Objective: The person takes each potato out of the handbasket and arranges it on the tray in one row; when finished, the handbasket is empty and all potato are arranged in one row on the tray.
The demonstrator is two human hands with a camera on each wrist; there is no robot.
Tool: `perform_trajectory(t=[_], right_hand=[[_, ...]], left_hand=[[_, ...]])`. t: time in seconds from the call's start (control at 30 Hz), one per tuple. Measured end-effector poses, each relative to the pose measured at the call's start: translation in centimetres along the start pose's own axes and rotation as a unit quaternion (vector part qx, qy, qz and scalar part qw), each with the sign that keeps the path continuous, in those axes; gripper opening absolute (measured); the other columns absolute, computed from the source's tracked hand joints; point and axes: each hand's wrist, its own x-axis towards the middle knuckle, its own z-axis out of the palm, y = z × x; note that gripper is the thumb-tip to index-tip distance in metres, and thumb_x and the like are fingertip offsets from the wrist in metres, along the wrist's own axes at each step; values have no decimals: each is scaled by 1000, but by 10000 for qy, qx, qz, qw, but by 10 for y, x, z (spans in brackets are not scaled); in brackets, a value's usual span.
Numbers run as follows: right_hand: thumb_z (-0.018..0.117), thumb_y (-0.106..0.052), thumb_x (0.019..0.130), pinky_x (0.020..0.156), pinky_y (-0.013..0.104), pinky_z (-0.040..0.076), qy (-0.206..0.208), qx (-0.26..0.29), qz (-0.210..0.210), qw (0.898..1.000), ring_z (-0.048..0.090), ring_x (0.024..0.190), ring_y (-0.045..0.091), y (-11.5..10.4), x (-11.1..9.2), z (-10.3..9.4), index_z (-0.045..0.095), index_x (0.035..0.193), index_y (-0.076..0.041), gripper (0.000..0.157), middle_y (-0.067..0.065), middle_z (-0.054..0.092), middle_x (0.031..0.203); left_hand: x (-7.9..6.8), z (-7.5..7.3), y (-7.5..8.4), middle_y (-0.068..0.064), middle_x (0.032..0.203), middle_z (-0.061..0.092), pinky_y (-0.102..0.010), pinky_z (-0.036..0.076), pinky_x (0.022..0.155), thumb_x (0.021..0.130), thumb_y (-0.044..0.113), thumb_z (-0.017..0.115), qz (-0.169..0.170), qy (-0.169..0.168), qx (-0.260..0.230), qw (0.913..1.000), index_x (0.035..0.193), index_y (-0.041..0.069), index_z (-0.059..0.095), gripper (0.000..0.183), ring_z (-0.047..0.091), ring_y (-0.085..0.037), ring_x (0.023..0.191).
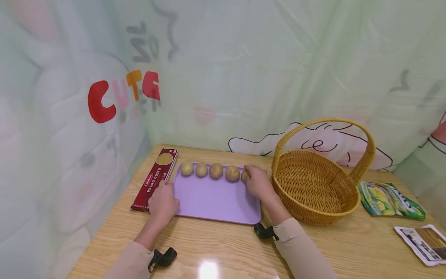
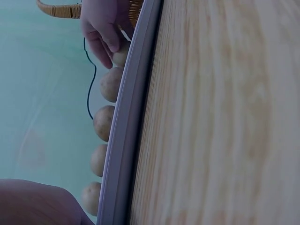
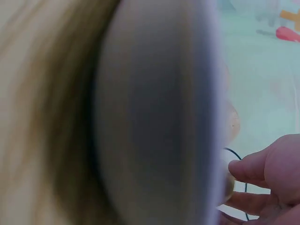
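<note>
A row of several potatoes (image 1: 216, 171) lies along the far side of a flat purple tray (image 1: 216, 199). At the row's right end my right hand (image 1: 258, 182) grips the last potato (image 2: 121, 55) with thumb and fingers, low at the tray's far right corner. My left hand (image 1: 163, 201) holds the tray's left rim, its fingers hidden from the head camera. Beside that hand lies a dark red spaghetti pack (image 1: 155, 180), partly covered by it. In the right wrist view, the thumb and fingers (image 3: 251, 166) close round the potato, mostly behind the blurred tray rim.
Just right of the tray stands a wicker basket (image 1: 315, 186) with a tall arched handle. Further right lie a green food packet (image 1: 391, 199) and a white-edged packet (image 1: 423, 244). A printed curtain (image 1: 216, 77) hangs behind the wooden table (image 1: 223, 248).
</note>
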Motion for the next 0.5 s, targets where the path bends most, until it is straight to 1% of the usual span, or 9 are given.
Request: perform_trajectory(t=[0.1, 0.2, 0.3, 0.37, 0.43, 0.5], right_hand=[[58, -12, 95, 106, 57, 28, 24, -157, -11, 9999, 44, 125, 46, -2, -5, -4, 53, 135, 2, 43, 27, 51, 135], [62, -13, 92, 104, 59, 30, 51, -278, -180, 9994, 43, 123, 51, -7, -14, -11, 52, 136, 2, 48, 29, 49, 135], [66, -13, 88, 103, 60, 32, 52, -363, -518, 9980, 42, 124, 52, -12, -26, -22, 51, 136, 3, 54, 31, 47, 136], [68, -14, 86, 103, 59, 33, 73, -315, -781, 9964, 43, 125, 48, -17, -34, -30, 51, 136, 2, 55, 29, 47, 136], [69, -13, 86, 100, 55, 38, 128, -156, -1105, 9937, 48, 122, 43, -20, -43, -37, 52, 136, 1, 55, 26, 49, 136], [69, -13, 87, 95, 50, 44, 170, 130, -1454, 9891, 53, 116, 35, -23, -53, -45, 50, 138, -2, 56, 20, 52, 136]], left_hand=[[0, 0, 0, -17, 115, 57, -54, 50, 64, 76, 3, 69, 10, -13, 88, 10000, 117, -1, 67, 41, 60, -36, 91], [0, -1, 1, -16, 114, 57, -54, 50, 61, 75, 5, 70, 46, -42, 230, 9997, 111, -2, 68, 37, 60, -37, 91], [1, 0, 2, -16, 109, 57, -55, 50, 59, 76, 7, 69, 97, -6, 313, 9995, 107, -3, 67, 33, 60, -37, 88], [2, 0, 2, -16, 106, 57, -55, 50, 58, 78, 10, 67, 140, 42, 345, 9993, 105, -4, 67, 30, 59, -37, 86], [2, 0, 3, -16, 103, 57, -55, 50, 59, 81, 14, 65, 187, 60, 387, 9991, 101, -5, 67, 28, 58, -37, 85], [1, -1, 5, -17, 101, 56, -56, 50, 59, 83, 20, 63, 241, 33, 530, 9983, 102, -7, 66, 33, 57, -38, 86]])
